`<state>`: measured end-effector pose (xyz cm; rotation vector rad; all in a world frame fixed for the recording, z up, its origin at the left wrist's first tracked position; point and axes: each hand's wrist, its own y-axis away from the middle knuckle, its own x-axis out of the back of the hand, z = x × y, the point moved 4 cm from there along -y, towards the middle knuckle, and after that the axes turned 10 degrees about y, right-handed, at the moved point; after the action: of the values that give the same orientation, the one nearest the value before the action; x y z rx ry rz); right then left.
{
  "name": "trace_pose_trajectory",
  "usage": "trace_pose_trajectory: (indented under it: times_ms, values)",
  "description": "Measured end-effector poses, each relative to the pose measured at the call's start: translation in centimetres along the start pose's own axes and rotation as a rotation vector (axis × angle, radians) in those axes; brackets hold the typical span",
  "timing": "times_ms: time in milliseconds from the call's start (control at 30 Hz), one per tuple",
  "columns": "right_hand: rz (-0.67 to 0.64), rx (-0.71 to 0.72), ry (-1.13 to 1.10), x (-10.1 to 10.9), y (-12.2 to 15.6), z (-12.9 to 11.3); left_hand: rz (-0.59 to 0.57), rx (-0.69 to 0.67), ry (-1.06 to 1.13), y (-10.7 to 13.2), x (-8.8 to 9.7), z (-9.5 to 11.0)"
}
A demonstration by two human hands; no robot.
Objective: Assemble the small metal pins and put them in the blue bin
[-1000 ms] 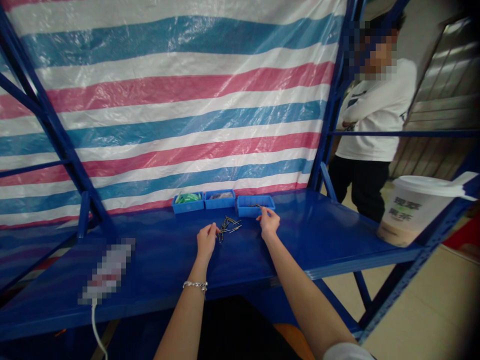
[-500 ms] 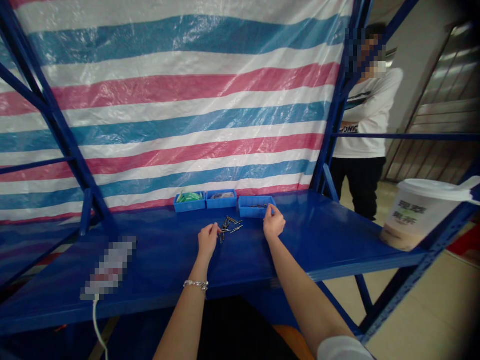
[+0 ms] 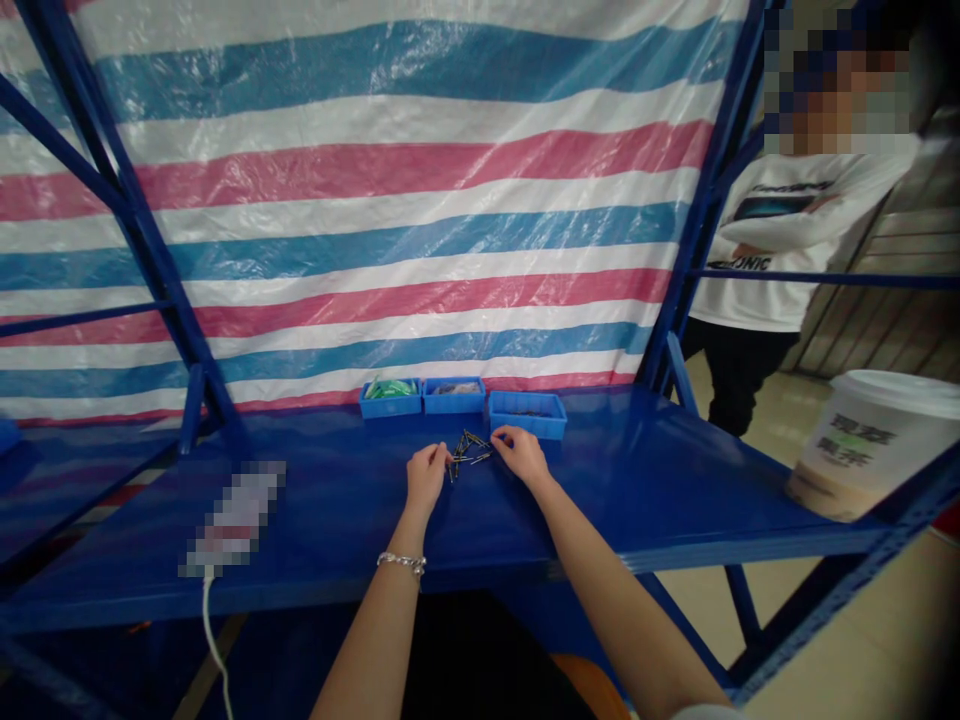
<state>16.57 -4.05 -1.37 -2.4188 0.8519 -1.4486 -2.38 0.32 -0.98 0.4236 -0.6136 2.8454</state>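
A loose pile of thin, dark metal rods (image 3: 466, 445) lies on the blue tabletop between my two hands; some look like drill bits, but they are too small to be sure. My left hand (image 3: 426, 478) is closed in a pinch at the pile's left side, and one thin rod seems to stick out from its fingertips. At the right edge of the pile, my right hand (image 3: 523, 456) has thumb and forefinger close together; anything between them is too small to make out. Just behind it stands a blue box (image 3: 527, 424) with small dark pieces inside.
Two more blue boxes stand at the back, one with green pieces (image 3: 390, 389) and one with greyish pieces (image 3: 454, 388). A blurred device (image 3: 236, 520) with a white cable lies left. A lidded drink cup (image 3: 862, 445) stands right. Beyond the frame is a person (image 3: 780, 240).
My right hand has moved left and nearer, from the right-hand blue box to the pile's edge. My left hand stays by the pile. The view has shifted slightly.
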Motion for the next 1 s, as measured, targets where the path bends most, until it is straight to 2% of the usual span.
trace_pose_trajectory:
  times_ms: [133,300,600,1000]
  values:
    - [-0.085,0.111,0.025,-1.0,0.3,-0.5,-0.003,0.0,-0.002,0.0,-0.1,0.0]
    - [-0.126,0.15,0.051,-1.6,0.4,-0.6,-0.004,0.015,-0.002,0.1,0.0,0.1]
    - [-0.072,0.182,-0.015,-1.8,0.2,-1.0,-0.009,0.024,0.012,0.1,0.0,0.1]
    - [-0.013,0.303,-0.202,-1.3,1.1,-3.3,-0.055,-0.007,0.021,0.2,-0.6,0.3]
